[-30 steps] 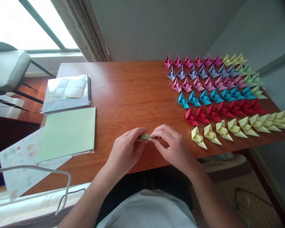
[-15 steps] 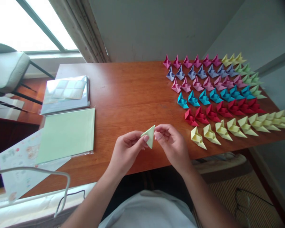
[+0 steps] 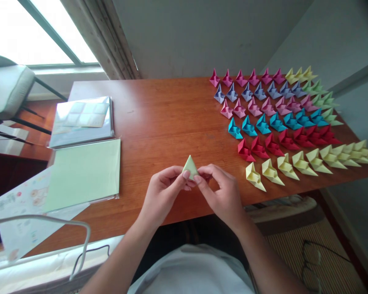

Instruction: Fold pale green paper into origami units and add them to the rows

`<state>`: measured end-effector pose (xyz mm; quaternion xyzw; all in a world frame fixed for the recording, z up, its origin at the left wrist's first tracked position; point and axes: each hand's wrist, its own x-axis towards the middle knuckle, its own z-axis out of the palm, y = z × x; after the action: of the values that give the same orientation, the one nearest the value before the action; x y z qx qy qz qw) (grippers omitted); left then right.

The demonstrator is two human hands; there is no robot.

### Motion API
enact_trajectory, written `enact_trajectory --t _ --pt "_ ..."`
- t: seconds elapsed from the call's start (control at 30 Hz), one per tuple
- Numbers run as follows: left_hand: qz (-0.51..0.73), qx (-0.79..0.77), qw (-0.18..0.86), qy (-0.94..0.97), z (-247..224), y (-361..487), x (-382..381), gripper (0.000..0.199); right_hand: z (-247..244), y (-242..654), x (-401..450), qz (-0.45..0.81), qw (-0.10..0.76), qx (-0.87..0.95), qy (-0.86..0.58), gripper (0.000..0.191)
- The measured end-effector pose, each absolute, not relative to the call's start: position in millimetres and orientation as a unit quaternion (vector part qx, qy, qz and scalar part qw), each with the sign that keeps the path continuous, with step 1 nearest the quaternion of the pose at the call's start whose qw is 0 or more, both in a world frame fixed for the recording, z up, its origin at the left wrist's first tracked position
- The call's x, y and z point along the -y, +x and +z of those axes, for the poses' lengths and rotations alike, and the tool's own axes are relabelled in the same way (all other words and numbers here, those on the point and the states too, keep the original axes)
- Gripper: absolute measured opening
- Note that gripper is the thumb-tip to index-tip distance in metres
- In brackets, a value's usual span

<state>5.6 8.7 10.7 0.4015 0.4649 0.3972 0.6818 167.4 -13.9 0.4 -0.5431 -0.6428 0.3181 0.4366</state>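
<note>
A left hand [image 3: 164,190] and a right hand [image 3: 221,190] together pinch a pale green paper triangle [image 3: 189,164], its tip aimed away from them, above the tabletop [image 3: 165,118]. Likely light, crisp and easily crushed, the folded piece seems best held flat near its lower corners. Left of the hands lies a pack of green paper [image 3: 84,173]; rightward, rows of colourful paper boats [image 3: 254,175] stretch farther off.

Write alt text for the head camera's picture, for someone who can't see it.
A person's left hand and right hand pinch a small, pale green paper triangle above a wooden table. Rows of colourful folded paper shapes cover the table's right side, and a pack of pale green paper lies on the left.
</note>
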Motion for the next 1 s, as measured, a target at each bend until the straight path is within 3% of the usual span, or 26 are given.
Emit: enact_trajectory --t 0.4,1.0 --pt "0.437 -0.484 0.665 0.362 4.1 6.1 -13.9 0.023 -5.4 167.3 14.2 0.359 0.431 0.603 -0.567 0.011" --pt "0.404 -0.495 0.652 0.408 2.9 6.8 -13.4 0.026 -1.9 172.0 8.8 0.37 0.402 0.637 -0.544 0.022"
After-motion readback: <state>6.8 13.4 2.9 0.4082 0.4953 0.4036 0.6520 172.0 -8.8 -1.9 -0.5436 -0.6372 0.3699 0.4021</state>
